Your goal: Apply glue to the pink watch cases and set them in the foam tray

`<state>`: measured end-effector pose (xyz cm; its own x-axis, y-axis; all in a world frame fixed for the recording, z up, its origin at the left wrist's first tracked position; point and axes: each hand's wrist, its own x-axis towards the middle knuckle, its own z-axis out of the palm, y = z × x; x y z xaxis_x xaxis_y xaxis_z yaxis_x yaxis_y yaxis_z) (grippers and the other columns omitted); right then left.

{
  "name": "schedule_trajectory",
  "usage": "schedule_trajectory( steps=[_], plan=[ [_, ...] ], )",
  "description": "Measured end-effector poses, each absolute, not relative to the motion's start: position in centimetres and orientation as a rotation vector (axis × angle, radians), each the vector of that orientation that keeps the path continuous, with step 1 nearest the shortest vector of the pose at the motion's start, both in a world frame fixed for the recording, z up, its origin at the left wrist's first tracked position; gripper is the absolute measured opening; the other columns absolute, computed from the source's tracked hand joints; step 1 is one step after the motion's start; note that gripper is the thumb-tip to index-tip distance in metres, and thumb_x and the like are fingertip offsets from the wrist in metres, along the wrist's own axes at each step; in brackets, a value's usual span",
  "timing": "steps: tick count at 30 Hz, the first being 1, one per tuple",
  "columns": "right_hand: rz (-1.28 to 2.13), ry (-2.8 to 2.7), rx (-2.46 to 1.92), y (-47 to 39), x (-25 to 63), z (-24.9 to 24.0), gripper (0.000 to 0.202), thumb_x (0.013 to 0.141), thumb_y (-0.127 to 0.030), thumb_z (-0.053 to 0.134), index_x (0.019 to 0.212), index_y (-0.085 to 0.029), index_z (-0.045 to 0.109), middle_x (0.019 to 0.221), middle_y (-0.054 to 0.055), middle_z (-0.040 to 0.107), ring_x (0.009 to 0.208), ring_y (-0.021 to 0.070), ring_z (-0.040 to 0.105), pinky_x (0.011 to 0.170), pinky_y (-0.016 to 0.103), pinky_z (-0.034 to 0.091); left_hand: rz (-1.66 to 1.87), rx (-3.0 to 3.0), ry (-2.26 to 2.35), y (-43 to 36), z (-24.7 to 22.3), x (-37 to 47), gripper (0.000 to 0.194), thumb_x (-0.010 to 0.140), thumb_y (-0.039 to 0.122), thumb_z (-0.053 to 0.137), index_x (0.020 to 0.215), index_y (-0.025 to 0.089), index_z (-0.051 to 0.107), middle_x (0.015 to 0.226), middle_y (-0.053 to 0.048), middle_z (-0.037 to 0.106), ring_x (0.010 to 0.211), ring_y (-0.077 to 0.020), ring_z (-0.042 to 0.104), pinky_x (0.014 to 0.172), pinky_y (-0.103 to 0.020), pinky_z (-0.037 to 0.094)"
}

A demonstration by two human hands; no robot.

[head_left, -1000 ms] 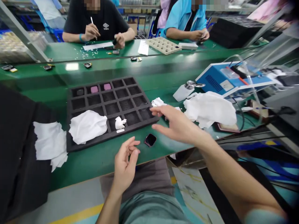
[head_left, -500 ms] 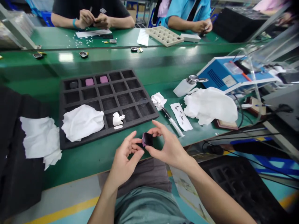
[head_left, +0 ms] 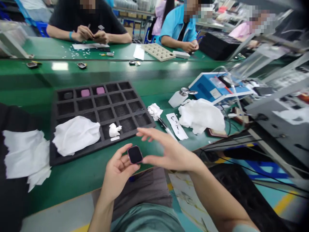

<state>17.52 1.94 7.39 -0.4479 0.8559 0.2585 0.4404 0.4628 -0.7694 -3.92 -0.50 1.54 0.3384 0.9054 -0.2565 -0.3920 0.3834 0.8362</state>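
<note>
Between the thumb and fingers of my left hand (head_left: pixel 120 170) is a smartwatch case (head_left: pixel 135 155), purple-edged with a dark square screen facing up. My right hand (head_left: pixel 169 149) is spread open just right of it, its thumb tip close to the case's edge; whether it touches I cannot tell. Beyond my hands lies a black foam tray (head_left: pixel 106 114) with square compartments. Two purple cases (head_left: pixel 85 93) and a dark one (head_left: pixel 68 95) sit in its back row. A white cloth (head_left: pixel 76 135) covers its near left part, and a crumpled tissue (head_left: pixel 115 130) rests near its front edge.
Right of the tray are a tissue wad (head_left: pixel 154 111), a syringe (head_left: pixel 167 128), a paper strip (head_left: pixel 177 126) with small dark parts, a pump bottle (head_left: pixel 179 97), a white cloth (head_left: pixel 201 115) and a blue machine (head_left: pixel 214 88). Several co-workers sit across the green bench (head_left: pixel 96 71).
The smartwatch case has passed into my left hand's grip and turned its screen upward. My right hand has let go and spread its fingers. The view has shifted a little.
</note>
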Motion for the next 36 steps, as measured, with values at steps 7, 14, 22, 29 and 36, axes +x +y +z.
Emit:
schedule_trajectory(
  steps=[7,14,22,29,36],
  plan=[
    [0.545,-2.283,-1.317,9.5,10.4,10.4,0.037,0.091,-0.030,0.072,0.125,-0.017,0.073,0.123,0.014,0.072,0.100,0.0272,0.070,0.089,0.043,0.053,0.976,0.695,0.831,-0.9,1.6,-3.6,0.068,0.069,0.013,0.091,0.129,0.019,0.060,0.104,-0.007,0.080,0.093,-0.0198,0.078,0.082,-0.027,0.057],
    [1.094,-1.882,-1.297,11.5,10.9,7.8,0.006,0.086,-0.021,0.072,0.084,-0.018,0.075,0.076,0.002,0.073,0.069,0.0143,0.062,0.068,0.030,0.048,1.009,0.711,0.844,-1.7,0.8,-3.5,0.068,0.072,0.012,0.086,0.134,0.018,0.058,0.106,-0.008,0.079,0.095,-0.0194,0.076,0.086,-0.028,0.055],
    [1.435,-1.210,-1.208,10.1,14.9,5.6,0.042,0.074,-0.056,0.084,0.084,-0.020,0.064,0.071,-0.002,0.060,0.060,0.0106,0.055,0.056,0.026,0.049,1.096,0.691,0.886,-1.0,0.7,-3.7,0.071,0.075,0.023,0.087,0.137,0.018,0.054,0.113,-0.010,0.079,0.095,-0.0177,0.074,0.088,-0.028,0.057],
    [1.521,-1.126,-1.182,9.5,15.5,6.3,0.044,0.068,-0.056,0.088,0.083,-0.020,0.066,0.074,-0.001,0.060,0.059,0.0093,0.051,0.053,0.025,0.047,1.132,0.704,0.897,-1.3,0.9,-3.8,0.070,0.075,0.027,0.088,0.136,0.018,0.054,0.115,-0.011,0.079,0.099,-0.0186,0.075,0.091,-0.028,0.058],
    [1.140,-1.217,-1.338,8.0,16.2,5.9,0.029,0.073,-0.041,0.086,0.093,-0.020,0.079,0.081,0.003,0.074,0.071,0.0154,0.062,0.068,0.032,0.052,1.162,0.737,0.935,-1.2,1.3,-3.8,0.069,0.077,0.030,0.088,0.135,0.019,0.054,0.117,-0.012,0.080,0.103,-0.0206,0.076,0.094,-0.031,0.058]
  ],
)
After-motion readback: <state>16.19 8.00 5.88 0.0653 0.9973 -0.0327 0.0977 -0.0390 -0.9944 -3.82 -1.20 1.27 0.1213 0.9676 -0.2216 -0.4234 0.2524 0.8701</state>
